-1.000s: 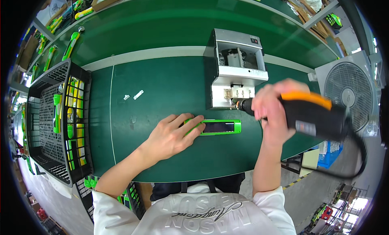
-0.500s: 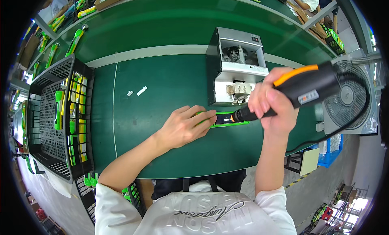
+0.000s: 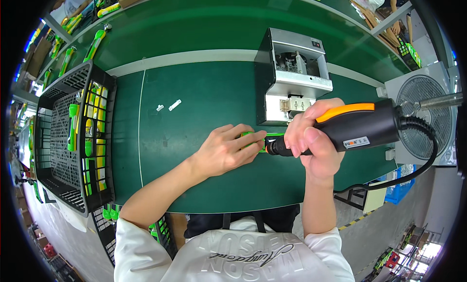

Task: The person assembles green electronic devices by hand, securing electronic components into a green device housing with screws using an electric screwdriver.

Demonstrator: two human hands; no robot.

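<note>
A long green casing point(image 3: 276, 134) lies on the green worktop, mostly covered by my hands and the tool. My left hand point(image 3: 224, 151) is closed over its left end, fingertips gripping it. With fingers wrapped round it, my right hand point(image 3: 318, 141) holds a black and orange electric screwdriver point(image 3: 364, 127) almost level. The tool's nose points left and meets the casing right beside my left fingertips. Whether a screw sits under the bit cannot be seen. Just beyond the casing stands a silver and black screw feeder point(image 3: 304, 82).
Two small white parts point(image 3: 175, 105) rest on the worktop, left of centre. A black plastic crate point(image 3: 84, 184) with green and yellow lights point(image 3: 73, 127) stands at the left. On the right are a fan point(image 3: 421, 111) and the screwdriver's black cable point(image 3: 412, 174). Other people work beyond the bench.
My right hand has brought the screwdriver left along the casing, so its nose now sits close to my left fingertips. My left hand keeps its grip. The whole view has shifted slightly.
</note>
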